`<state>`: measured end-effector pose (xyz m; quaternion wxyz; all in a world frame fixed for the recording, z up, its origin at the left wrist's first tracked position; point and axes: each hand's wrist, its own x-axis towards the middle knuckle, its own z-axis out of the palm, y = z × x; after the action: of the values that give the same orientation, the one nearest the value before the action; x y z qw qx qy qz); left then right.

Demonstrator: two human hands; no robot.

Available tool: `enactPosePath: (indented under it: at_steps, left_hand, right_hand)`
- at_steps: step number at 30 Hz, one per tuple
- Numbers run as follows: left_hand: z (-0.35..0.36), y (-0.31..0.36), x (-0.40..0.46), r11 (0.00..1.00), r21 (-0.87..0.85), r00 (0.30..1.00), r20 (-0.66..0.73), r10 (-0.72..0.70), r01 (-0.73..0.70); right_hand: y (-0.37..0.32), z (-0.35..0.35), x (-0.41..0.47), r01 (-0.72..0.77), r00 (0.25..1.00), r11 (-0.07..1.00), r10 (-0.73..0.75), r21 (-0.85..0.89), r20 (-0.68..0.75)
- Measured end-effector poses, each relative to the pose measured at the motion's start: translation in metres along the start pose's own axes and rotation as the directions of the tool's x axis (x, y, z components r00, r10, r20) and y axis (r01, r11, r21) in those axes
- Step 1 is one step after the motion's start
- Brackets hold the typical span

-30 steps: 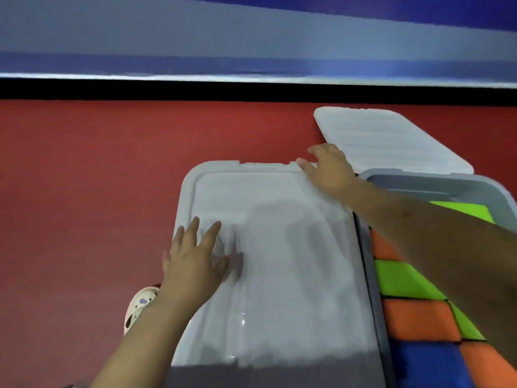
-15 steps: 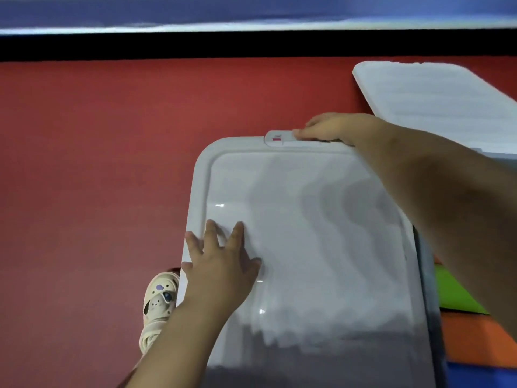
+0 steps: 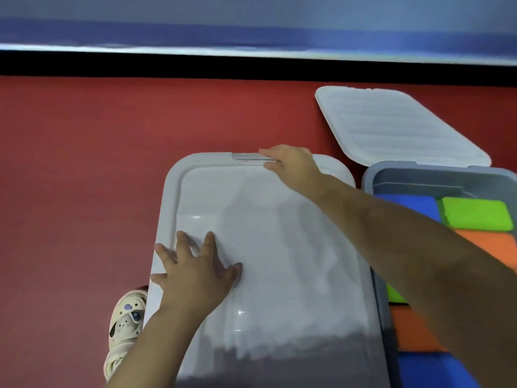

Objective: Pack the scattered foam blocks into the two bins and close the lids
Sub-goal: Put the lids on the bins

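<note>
A view from above, looking down at a red floor (image 3: 84, 177) with two grey storage bins side by side. The left bin (image 3: 376, 317) fills the centre and lower middle of the frame and has its pale lid (image 3: 279, 261) lying on top. The left hand (image 3: 195, 271), in the lower left, lies flat on the lid with fingers spread, pressing down. The right hand (image 3: 291, 165) reaches across to the lid's far edge at centre frame, fingers extended over a small clear latch (image 3: 247, 157); whether the fingertips hook under it cannot be told.

At the right edge, the right bin (image 3: 391, 175) stands open, showing blue, green and orange foam blocks (image 3: 475, 215) packed inside. Its own lid (image 3: 397, 127) lies on the floor beyond it, in the upper right, overlapping the bin's far rim. A foot in a cream sandal (image 3: 124, 326) stands just beside the left bin, lower left.

What could go wrong, as a judgement: the latch may fail to catch if the lid sits crooked on the rim, since pressure is on one side and the far edge only. Pressing hard on the left could lift the opposite corner. The right forearm crosses over the open bin and might brush the blocks. The near end of the lid is in shadow, so its seating cannot be checked.
</note>
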<state>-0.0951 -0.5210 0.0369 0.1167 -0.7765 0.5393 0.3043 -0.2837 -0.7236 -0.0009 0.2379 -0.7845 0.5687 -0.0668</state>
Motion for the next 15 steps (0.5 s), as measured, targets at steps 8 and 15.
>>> enactPosePath:
  at_steps: [8,15]
  left_hand:
    - [0.007,0.002,0.007,0.999,0.031,0.999,-0.021,-0.041,0.042]
    - [0.008,0.006,0.018,0.976,-0.094,0.923,-0.355,0.151,-0.196]
  right_hand:
    - [0.027,-0.069,-0.012,-0.026,0.999,0.996,0.024,0.081,0.024]
    - [0.138,-0.107,0.008,-0.503,0.826,0.794,0.558,-0.341,0.079]
